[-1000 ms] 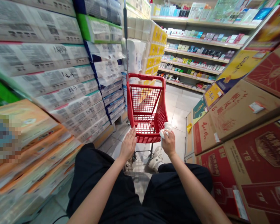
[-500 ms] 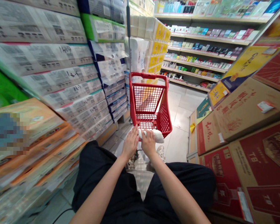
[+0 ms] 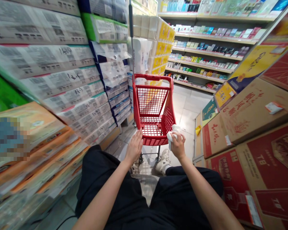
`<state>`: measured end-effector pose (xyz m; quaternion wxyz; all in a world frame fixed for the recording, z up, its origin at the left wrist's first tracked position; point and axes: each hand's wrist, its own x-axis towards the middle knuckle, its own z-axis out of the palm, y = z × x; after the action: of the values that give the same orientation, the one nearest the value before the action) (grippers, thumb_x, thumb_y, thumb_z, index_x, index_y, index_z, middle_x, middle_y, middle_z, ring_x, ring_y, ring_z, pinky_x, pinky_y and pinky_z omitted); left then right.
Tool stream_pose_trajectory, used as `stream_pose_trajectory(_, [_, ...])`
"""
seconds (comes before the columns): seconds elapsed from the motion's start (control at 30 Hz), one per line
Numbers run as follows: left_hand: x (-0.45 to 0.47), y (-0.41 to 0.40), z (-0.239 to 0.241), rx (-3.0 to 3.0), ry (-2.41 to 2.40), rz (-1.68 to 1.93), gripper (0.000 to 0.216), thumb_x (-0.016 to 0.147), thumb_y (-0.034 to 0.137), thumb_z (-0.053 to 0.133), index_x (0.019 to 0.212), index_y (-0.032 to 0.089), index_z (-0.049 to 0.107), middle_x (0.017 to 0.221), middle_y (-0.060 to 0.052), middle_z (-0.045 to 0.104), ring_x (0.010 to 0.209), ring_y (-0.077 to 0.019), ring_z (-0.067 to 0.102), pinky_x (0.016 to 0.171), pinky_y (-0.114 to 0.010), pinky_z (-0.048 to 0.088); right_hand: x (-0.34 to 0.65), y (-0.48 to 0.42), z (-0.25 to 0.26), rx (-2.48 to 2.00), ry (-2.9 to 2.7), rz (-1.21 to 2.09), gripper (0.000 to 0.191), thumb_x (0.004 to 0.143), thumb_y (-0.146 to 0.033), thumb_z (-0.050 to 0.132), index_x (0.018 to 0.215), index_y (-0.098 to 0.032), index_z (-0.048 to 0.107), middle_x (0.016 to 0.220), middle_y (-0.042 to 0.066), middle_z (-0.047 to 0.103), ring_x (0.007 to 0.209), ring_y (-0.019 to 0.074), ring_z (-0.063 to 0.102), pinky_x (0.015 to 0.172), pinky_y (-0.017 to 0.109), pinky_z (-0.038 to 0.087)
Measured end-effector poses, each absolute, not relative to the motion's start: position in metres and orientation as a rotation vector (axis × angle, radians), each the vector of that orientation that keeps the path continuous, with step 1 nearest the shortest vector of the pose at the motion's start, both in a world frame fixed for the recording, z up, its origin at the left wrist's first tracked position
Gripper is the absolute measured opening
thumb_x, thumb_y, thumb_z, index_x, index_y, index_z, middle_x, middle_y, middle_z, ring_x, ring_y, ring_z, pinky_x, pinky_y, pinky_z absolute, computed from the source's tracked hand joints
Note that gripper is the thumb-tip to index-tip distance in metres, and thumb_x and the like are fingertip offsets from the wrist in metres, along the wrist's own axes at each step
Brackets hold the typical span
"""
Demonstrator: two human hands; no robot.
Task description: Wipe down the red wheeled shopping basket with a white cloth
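The lone head-worn camera looks forward and down from above the wearer's dark trousers (image 3: 103, 191), with the red cart (image 3: 155, 141) near at centre, the shelves (image 3: 216, 18) farther off, and margins stretched, perhaps by a wide lens.

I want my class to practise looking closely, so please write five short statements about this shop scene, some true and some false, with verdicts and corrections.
1. The right hand holds a white cloth at the near right corner of the red basket trolley. True.
2. The left hand is clenched around the trolley's handle. False: it is flat, fingers extended, at the near left corner; the handle is at the far end.
3. Cardboard cartons are stacked on the right side of the picture. True.
4. The trousers are white. False: they are dark.
5. Display shelves stand beyond the trolley. True.
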<state>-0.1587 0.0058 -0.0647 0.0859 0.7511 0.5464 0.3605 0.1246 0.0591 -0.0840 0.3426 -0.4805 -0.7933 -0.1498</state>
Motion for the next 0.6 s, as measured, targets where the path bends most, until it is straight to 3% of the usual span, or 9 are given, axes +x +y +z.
stream_pose_trajectory(0.1, [-0.159, 0.007, -0.068, 2.249, 1.599, 1.11, 0.052, 0.104, 0.028, 0.023, 0.156, 0.023, 0.019, 0.162, -0.007, 0.027, 0.15, -0.0182, 0.022, 0.121, -0.046, 0.026, 0.073, 0.042, -0.086, -1.428, -1.725, -0.279, 0.039, 0.091, -0.013, 0.041, 0.126, -0.018, 0.057, 0.125, 0.014, 0.056, 0.123, 0.0276, 0.048, 0.109, 0.051, 0.029])
stream_pose_trajectory(0.37, [-0.161, 0.008, -0.073, 2.259, 1.609, 1.099, 0.053, 0.104, 0.028, 0.023, 0.156, 0.021, 0.022, 0.161, -0.008, 0.029, 0.15, -0.0186, 0.023, 0.121, -0.046, 0.026, -0.046, 0.023, -0.078, -1.468, -1.912, -0.169, 0.04, 0.09, -0.016, 0.049, 0.129, -0.016, 0.058, 0.122, 0.016, 0.056, 0.118, 0.0289, 0.045, 0.11, 0.048, 0.03])
stream_pose_trajectory(0.6, [-0.165, 0.008, -0.068, 2.289, 1.587, 1.071, 0.052, 0.104, 0.029, 0.023, 0.155, 0.023, 0.022, 0.161, -0.007, 0.029, 0.149, -0.0185, 0.024, 0.12, -0.045, 0.028, 0.014, 0.036, -0.082, -1.227, -2.179, -0.327, 0.043, 0.09, -0.015, 0.05, 0.133, -0.019, 0.054, 0.124, 0.013, 0.059, 0.117, 0.0258, 0.05, 0.114, 0.049, 0.022])
